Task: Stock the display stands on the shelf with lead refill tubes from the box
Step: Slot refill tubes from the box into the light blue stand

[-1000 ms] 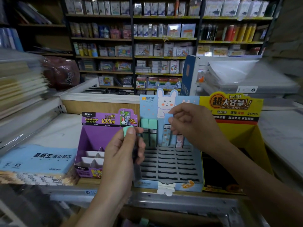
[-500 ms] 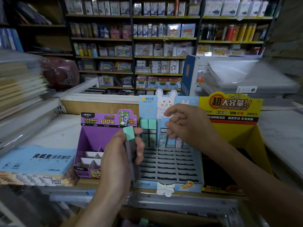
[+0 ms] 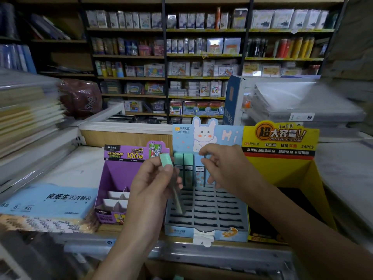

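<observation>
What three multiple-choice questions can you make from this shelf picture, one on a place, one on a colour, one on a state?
1. Where is the blue rabbit stand relative to the purple stand and the yellow stand? A: between them. B: left of both. C: right of both.
2. What colour is the cap of the tube in the left hand? A: red. B: mint green. C: black.
3. How are the blue rabbit stand's front slots? A: full. B: lidded. C: empty.
Answers: 1 A, purple is on its left and yellow on its right. 2 B, the cap above the hand is mint green. 3 C, only dark openings show there.
</observation>
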